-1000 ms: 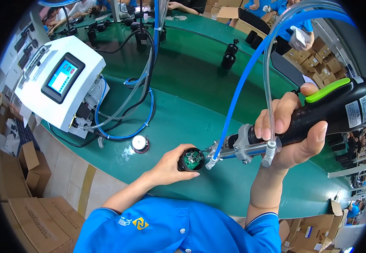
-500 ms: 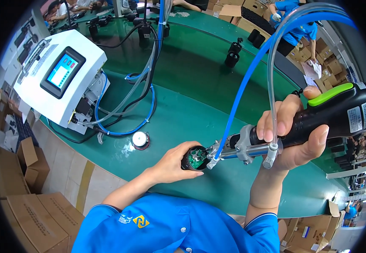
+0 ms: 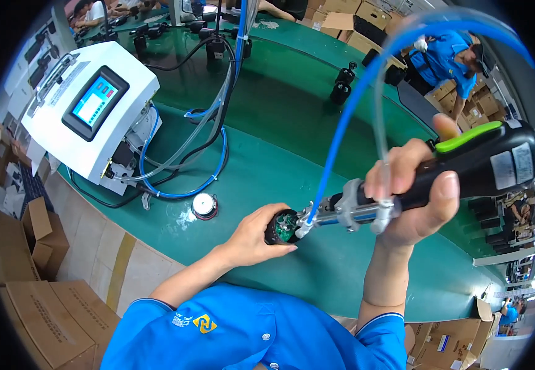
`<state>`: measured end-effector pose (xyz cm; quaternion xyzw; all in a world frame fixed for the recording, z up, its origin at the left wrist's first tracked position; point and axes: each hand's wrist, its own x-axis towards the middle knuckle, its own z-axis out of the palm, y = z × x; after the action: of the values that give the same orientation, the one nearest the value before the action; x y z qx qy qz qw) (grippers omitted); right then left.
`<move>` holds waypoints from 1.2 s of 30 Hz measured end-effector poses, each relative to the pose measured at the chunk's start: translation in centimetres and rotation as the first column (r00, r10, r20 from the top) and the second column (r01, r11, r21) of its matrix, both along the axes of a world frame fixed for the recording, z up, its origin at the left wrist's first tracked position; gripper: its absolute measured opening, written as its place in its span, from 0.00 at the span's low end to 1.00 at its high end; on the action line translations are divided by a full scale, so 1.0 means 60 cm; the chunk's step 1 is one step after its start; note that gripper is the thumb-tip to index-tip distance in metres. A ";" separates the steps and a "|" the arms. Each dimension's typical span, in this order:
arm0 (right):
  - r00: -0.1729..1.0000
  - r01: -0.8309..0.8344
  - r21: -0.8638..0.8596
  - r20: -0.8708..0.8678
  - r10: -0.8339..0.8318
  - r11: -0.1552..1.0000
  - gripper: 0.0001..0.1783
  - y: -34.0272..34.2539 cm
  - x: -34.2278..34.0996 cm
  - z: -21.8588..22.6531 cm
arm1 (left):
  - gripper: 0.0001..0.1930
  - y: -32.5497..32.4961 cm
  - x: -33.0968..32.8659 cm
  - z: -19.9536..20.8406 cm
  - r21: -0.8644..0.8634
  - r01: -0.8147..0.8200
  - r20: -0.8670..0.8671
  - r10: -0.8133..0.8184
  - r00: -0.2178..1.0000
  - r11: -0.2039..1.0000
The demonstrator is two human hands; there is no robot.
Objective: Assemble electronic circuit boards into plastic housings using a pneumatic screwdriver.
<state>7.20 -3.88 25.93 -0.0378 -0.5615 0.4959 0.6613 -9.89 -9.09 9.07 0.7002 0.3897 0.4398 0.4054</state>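
Note:
My left hand (image 3: 252,236) is closed around a round black housing (image 3: 270,232) on the bench, its open end tilted toward the right. Inside it a green circuit board (image 3: 285,227) shows, with wires or small parts on it. My right hand (image 3: 412,191) grips a black power screwdriver (image 3: 471,169) with a green lever, lying nearly level. Its metal nose, with a blue hose (image 3: 334,139) and a clear hose (image 3: 380,117) attached, reaches the housing's mouth. The tip is hidden at the rim, so I cannot tell whether it touches a screw.
Left on the green bench (image 3: 267,160) stands a white machine (image 3: 82,105) with a touchscreen, its hoses coiled beside it. A small round part with a white top (image 3: 204,205) lies nearby. Black units (image 3: 341,89) stand farther back. Cardboard boxes (image 3: 48,320) and a co-worker (image 3: 443,58) are around.
My right hand has moved left with the screwdriver, its nose shifting toward the housing's mouth. My left hand keeps its hold almost in place. The co-worker at the back has shifted.

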 end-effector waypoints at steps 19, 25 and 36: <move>1.000 -0.015 0.013 -0.007 0.016 1.000 0.24 0.000 0.001 0.005 | 0.31 -0.004 -0.005 0.009 -0.026 -0.076 0.054 0.077 0.996 0.997; 0.999 -0.007 -0.034 -0.031 0.006 0.999 0.24 -0.003 -0.005 0.004 | 0.31 -0.004 -0.004 0.010 -0.003 -0.068 0.044 0.068 0.997 0.998; 0.997 -0.030 0.067 0.077 0.025 0.997 0.24 0.003 -0.005 0.000 | 0.30 0.005 0.001 0.001 0.061 -0.113 0.066 0.109 0.992 0.992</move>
<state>6.87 -3.71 25.94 -0.0264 -0.6035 0.4836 0.6335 -9.82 -8.80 9.13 0.6761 0.4009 0.4958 0.3693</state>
